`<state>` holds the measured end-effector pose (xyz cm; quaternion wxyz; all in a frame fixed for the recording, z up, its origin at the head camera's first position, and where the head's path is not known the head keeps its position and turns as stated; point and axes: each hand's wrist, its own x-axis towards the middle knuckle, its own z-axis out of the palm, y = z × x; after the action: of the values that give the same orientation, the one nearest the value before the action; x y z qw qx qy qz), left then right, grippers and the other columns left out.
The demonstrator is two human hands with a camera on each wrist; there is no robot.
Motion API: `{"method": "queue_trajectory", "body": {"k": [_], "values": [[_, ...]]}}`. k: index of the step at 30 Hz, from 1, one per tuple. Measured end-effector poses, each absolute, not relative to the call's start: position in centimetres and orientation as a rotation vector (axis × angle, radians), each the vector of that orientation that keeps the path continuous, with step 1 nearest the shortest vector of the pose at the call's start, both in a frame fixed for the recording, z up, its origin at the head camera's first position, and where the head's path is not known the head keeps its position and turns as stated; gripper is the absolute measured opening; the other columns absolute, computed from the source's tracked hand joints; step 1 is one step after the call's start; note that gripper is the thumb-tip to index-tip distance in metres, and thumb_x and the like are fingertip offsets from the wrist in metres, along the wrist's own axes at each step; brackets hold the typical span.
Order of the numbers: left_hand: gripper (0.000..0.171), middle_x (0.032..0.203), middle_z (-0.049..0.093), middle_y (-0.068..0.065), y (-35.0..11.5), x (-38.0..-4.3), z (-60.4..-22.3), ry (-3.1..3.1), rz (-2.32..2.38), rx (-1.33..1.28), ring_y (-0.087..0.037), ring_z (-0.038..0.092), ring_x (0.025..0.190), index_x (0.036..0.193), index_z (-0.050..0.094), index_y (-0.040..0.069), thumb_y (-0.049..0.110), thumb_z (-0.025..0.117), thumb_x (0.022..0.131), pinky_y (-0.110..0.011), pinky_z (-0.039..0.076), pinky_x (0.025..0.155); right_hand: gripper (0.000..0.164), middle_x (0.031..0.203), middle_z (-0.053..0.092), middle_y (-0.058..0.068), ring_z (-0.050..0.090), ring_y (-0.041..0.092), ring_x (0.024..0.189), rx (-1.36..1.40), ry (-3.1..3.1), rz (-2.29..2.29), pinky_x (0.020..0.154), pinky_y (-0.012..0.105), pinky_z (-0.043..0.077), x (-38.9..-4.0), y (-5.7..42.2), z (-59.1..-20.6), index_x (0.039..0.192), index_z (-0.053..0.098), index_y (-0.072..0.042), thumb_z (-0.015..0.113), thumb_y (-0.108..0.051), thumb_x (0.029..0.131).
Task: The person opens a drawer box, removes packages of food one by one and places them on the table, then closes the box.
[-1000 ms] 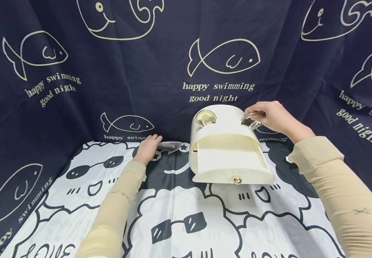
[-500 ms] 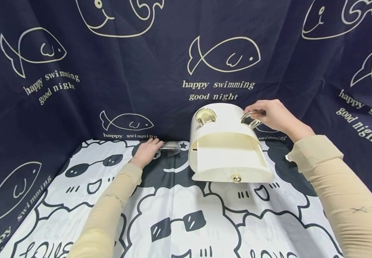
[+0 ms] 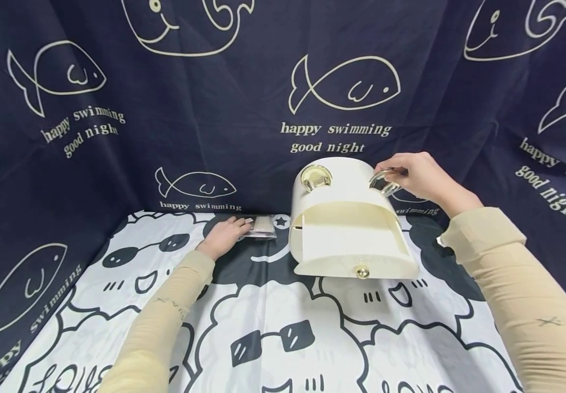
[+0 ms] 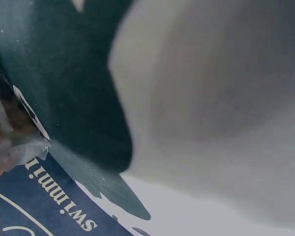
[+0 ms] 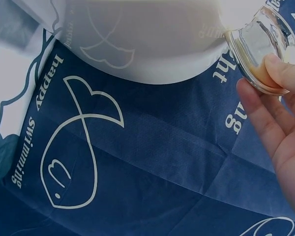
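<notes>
Turning a flat packet of clear plastic with a pale panel point(image 3: 261, 225) from the steeper tilt of a second ago to nearly face-up, just left of a glossy cream box with a rounded top point(image 3: 349, 173) toward the far side of the scene. Seemingly gaining a surer hold on the packet, yet not bringing it to the cream drawer point(image 3: 332, 266), standing pulled out toward the near side with its round gold knob point(image 3: 362, 272) foremost. Reaching toward the far side with the left hand point(image 3: 222, 236), back upward, and apparently pinching the packet's left end, with crumpled film showing against the fingertips in the left wrist view; leaving the thumb's exact place and any contact with the black-and-white cartoon tablecloth point(image 3: 322, 322) too hidden to tell. Holding the right hand point(image 3: 417, 174) higher and to the right, pointing leftward, gripping the right-hand shiny gold disc point(image 5: 258, 51) on the box between thumb and fingers, and so probably steadying the box. Keeping both beige-sleeved arms point(image 3: 518, 284) stretched well apart from the near side.
</notes>
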<state>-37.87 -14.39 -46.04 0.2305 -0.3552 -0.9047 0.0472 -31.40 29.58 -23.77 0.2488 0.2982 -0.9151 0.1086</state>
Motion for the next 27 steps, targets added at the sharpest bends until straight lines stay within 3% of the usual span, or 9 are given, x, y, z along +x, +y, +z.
{"method": "queue_trajectory", "body": {"k": [5,20,24,27], "values": [[0.035,0.118,0.062,-0.005,-14.5,-37.6,-46.1,-2.489,0.188,-1.066,-0.026,0.059,0.098,0.120,0.061,0.018,0.010,0.059,0.087,-0.039,0.053,0.075,0.029,0.083,0.070,-0.003,0.053,0.012,0.067,0.808,-2.496,0.306,0.064,0.027,0.042,-31.4,29.7,-23.8,0.096,0.074,-0.015,0.072,0.005,0.075],[0.024,0.117,0.063,-0.005,-14.7,-37.3,-46.0,-2.556,0.121,-1.110,-0.029,0.060,0.100,0.110,0.064,0.018,0.022,0.059,0.087,-0.042,0.052,0.081,0.030,0.083,0.070,-0.002,0.052,0.012,0.067,0.814,-2.491,0.305,0.063,0.028,0.042,-31.4,29.7,-23.9,0.097,0.074,-0.014,0.071,0.006,0.074],[0.021,0.113,0.064,-0.006,-14.9,-37.2,-45.6,-2.591,0.094,-1.114,-0.029,0.061,0.099,0.104,0.065,0.018,0.016,0.067,0.083,-0.041,0.052,0.081,0.030,0.082,0.069,-0.002,0.052,0.012,0.067,0.813,-2.491,0.307,0.063,0.027,0.042,-31.5,29.7,-23.9,0.096,0.074,-0.014,0.071,0.006,0.074],[0.030,0.109,0.064,-0.005,-14.9,-37.0,-45.2,-2.621,0.081,-1.124,-0.028,0.061,0.097,0.100,0.063,0.018,0.010,0.075,0.074,-0.041,0.051,0.081,0.030,0.081,0.069,-0.002,0.052,0.012,0.067,0.807,-2.496,0.307,0.063,0.027,0.041,-31.5,29.7,-23.9,0.097,0.074,-0.014,0.072,0.005,0.075]]}}
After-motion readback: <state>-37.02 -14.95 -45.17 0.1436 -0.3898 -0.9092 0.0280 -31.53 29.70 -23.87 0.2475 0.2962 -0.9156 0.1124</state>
